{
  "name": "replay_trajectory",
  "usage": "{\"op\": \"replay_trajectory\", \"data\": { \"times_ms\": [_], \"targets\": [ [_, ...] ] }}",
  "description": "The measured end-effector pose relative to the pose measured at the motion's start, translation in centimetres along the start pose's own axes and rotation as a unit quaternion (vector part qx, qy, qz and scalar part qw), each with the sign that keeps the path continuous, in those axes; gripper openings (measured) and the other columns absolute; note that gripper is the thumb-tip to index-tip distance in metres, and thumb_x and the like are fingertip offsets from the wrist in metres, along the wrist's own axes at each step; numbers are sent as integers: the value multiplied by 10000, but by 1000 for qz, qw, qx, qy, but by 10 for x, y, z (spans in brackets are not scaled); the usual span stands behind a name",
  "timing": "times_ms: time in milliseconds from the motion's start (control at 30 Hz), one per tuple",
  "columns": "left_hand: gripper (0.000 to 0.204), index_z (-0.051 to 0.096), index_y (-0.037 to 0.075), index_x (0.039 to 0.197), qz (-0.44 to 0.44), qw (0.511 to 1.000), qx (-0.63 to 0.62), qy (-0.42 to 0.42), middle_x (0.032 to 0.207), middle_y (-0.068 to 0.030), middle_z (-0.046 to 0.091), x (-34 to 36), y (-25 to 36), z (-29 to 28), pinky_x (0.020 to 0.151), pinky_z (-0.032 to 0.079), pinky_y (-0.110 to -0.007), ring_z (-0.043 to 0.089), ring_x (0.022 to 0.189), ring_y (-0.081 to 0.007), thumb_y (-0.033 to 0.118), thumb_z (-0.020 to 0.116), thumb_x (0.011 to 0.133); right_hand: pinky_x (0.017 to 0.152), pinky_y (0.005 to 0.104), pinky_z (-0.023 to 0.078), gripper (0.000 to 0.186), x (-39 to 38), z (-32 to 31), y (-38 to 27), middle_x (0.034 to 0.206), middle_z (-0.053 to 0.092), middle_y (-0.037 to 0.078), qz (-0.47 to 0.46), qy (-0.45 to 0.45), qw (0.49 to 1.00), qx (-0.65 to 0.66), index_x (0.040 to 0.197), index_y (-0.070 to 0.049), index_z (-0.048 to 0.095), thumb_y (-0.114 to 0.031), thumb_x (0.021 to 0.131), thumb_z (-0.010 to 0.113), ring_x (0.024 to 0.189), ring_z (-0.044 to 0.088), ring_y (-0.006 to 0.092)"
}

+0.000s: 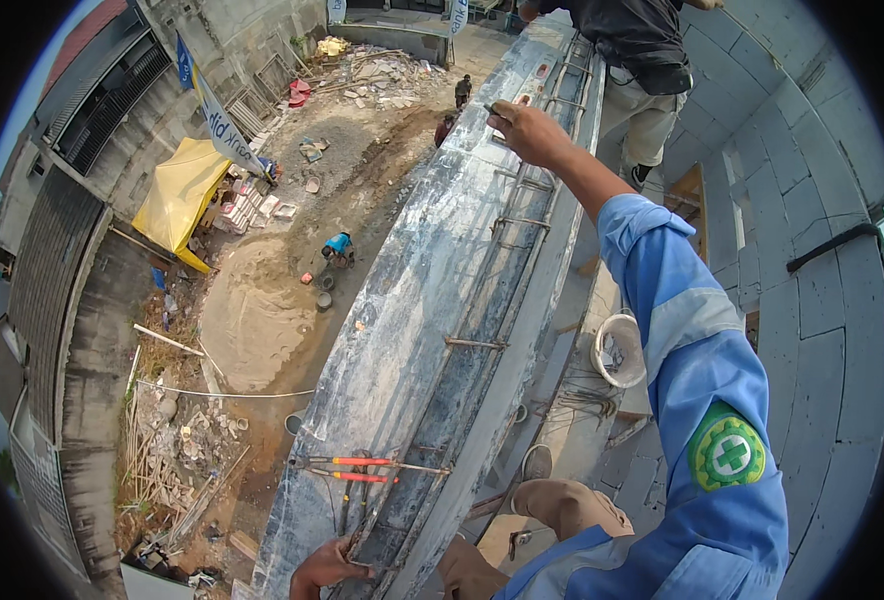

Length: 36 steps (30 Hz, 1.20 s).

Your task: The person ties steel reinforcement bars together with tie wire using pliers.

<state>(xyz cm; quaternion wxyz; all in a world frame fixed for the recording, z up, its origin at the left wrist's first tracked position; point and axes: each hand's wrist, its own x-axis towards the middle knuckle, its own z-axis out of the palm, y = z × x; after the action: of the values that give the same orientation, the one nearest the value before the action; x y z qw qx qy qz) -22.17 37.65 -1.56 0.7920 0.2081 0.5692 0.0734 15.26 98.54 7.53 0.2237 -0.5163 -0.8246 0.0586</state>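
Observation:
My right arm, in a blue sleeve with a green cross patch, reaches forward over a long metal-faced formwork trough (382, 340). The fingers of my right hand (530, 134) pinch a small dark piece I cannot make out. Low in the picture, my left hand (328, 568) is curled at the near end of the rebar cage (477, 343) lying in the trough; its exact hold is hidden. Just beyond it, two red-handled pincers (367, 462) lie across the trough and bars.
A co-worker (642, 50) stands ahead on the right. Below left is a deep drop to a yard with a sand pile (254, 310), a yellow tarp (182, 195) and a crouching person (338, 248). A white bucket (618, 350) stands beside the block wall (812, 340).

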Motion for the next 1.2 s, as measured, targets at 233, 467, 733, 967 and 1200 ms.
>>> {"op": "replay_trajectory", "data": {
  "times_ms": [233, 467, 733, 967, 1200],
  "targets": [
    [703, 485, -18, 1359, 1, 1000, 14, 4, 1127, -55, 667, -4, 8, 4, 904, 484, -287, 610, 990, -111, 9, 805, 733, 770, 466, 501, 205, -14, 2, -45, 943, 663, 163, -141, -210, 952, -172, 1062, -61, 559, -239, 984, 496, 907, 657, 350],
    [733, 479, -14, 1376, 28, 996, 81, 19, 1128, -55, 662, 6, -13, -3, 887, 485, -280, 604, 962, -105, 8, 807, 720, 750, 449, 513, 181, -52, 34, -51, 1025, 658, 145, -277, -267, 884, -266, 1111, -83, 533, -153, 952, 482, 927, 662, 340],
    [635, 549, -31, 1297, 30, 993, 107, 36, 1069, -44, 682, 8, -10, -1, 859, 480, -278, 595, 944, -102, 26, 800, 716, 778, 480, 500, 270, -54, 49, -62, 989, 683, 132, -175, -358, 901, -168, 1165, -134, 539, -334, 1019, 430, 943, 653, 332],
    [753, 522, -33, 1339, 77, 993, 67, 52, 1112, -123, 676, 11, -22, -2, 812, 477, -299, 602, 899, -150, 179, 835, 687, 846, 471, 492, 313, -29, 46, -84, 996, 694, 163, -186, -241, 951, -45, 1129, -119, 660, -329, 989, 475, 927, 643, 380],
    [763, 528, -54, 1324, 71, 983, 148, 81, 1084, -144, 688, 4, 7, 8, 826, 488, -329, 626, 920, -179, 187, 839, 670, 745, 378, 495, 399, -30, -62, -70, 893, 697, 157, -103, 50, 986, 119, 1065, 22, 658, -343, 1001, 512, 810, 662, 294]
  ]
}}
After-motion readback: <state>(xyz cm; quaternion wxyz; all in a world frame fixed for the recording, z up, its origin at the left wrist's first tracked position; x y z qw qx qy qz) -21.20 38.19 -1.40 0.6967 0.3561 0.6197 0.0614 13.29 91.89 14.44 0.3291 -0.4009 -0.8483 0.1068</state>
